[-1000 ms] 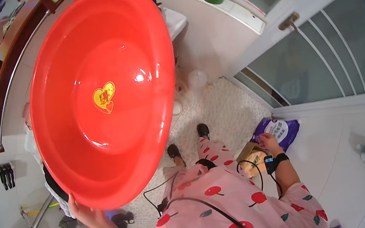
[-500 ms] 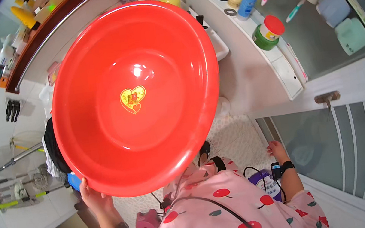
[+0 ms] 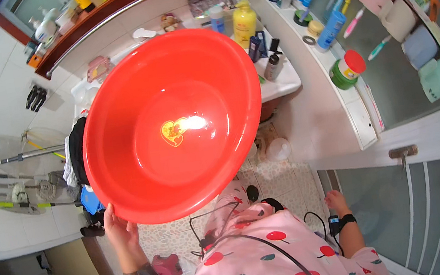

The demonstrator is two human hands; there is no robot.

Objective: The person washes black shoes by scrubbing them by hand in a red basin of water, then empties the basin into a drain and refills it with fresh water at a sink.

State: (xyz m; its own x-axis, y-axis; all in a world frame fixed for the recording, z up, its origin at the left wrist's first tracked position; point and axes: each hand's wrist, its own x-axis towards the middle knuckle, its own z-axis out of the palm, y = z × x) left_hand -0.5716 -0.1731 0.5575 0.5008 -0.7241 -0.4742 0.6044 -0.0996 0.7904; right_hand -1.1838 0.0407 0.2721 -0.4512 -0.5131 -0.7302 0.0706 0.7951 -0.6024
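A large red plastic basin (image 3: 179,168) with a yellow heart print on its bottom is held up in front of me, tilted so its inside faces me. My left hand (image 3: 122,228) grips its rim at the lower left, thumb at the edge; part of the fingers is hidden behind the basin. Nothing shows inside the basin. My right hand (image 3: 336,200) hangs low at my right side, beside the door, with loosely bent fingers and nothing visible in it. The basin covers much of the white sink (image 3: 286,78) behind it.
A yellow pump bottle (image 3: 244,24) and a dark bottle (image 3: 273,66) stand on the sink. The right ledge (image 3: 349,113) bears toiletries and a red-lidded jar. A glass-panelled door (image 3: 375,200) stands right, mops (image 3: 19,192) hang left, and a pink stool (image 3: 167,267) sits on the floor.
The basin sits farther from me and covers less of the view, so more of the sink and its bottles shows. My left hand keeps its hold; my right hand stays low.
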